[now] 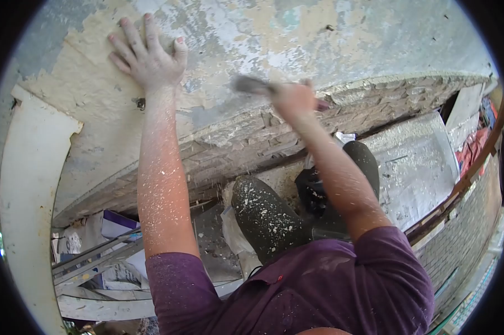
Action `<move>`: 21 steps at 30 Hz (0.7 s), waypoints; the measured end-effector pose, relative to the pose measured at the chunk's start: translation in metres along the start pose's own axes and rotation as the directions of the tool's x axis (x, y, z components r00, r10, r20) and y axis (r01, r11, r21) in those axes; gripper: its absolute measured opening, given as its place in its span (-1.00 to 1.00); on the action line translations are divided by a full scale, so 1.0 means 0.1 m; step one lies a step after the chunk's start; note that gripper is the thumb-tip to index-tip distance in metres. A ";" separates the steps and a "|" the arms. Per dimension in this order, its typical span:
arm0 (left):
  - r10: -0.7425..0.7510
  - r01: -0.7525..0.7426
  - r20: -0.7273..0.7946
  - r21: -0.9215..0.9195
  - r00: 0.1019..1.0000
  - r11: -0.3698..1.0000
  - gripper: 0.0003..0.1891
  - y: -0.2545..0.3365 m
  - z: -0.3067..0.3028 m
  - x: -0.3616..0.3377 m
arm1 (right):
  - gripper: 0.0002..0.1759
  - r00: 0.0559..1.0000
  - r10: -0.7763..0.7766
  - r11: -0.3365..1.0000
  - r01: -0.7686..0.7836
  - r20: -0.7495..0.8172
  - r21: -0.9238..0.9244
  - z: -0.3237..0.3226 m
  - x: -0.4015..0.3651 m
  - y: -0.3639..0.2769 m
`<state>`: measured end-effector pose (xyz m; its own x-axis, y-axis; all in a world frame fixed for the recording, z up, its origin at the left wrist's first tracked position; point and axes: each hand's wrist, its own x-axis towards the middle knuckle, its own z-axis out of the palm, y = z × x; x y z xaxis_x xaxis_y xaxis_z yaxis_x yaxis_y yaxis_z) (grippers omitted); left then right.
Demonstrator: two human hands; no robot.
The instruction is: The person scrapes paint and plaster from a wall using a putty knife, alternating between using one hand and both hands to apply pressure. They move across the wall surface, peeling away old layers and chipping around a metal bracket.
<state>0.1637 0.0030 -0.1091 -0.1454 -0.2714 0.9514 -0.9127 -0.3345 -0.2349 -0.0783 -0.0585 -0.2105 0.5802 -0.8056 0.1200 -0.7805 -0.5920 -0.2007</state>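
My left hand (pixel 151 62) lies flat against the wall (pixel 252 33), fingers spread and dusted white. Patches of peeling paint in white, grey and cream cover that wall. My right hand (pixel 295 103) is wrapped round the handle of a scraper (pixel 253 86), smeared by motion. Its dark blade points left, close to the wall, and a bit of reddish handle sticks out past my fist. Paint flakes speckle both forearms.
Below the painted surface runs a rough brick ledge (pixel 252 137). Flakes dot my dark trouser leg (pixel 271 215). A black bag (pixel 310 190) sits between my knees, a pale sheet (pixel 411 159) to the right. At left stand a white panel (pixel 34 162) and metal bars (pixel 98 251).
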 end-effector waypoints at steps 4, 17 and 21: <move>0.120 -0.120 -0.001 0.014 0.993 0.993 -0.32 -0.37 -0.10 0.13 | -0.43 0.904 0.249 0.967 -0.249 -0.347 0.045 0.18 -0.15 1.46; 0.135 -0.125 -0.173 0.068 0.976 0.990 -0.32 -0.62 -0.28 0.69 | -0.51 0.913 0.223 0.972 -0.182 -0.343 0.147 -0.57 -0.02 1.02; 0.129 -0.116 -0.162 0.085 0.978 0.990 -0.31 -0.60 -0.28 0.67 | -0.47 0.872 0.209 0.975 -0.223 -0.443 0.021 -0.71 0.01 0.96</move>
<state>0.1979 0.0298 -0.0253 -0.3217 -0.1621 0.9329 -0.8537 -0.3764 -0.3598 -0.1692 -0.1177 -0.1611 0.2396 -0.8363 0.4931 -0.8853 -0.3967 -0.2427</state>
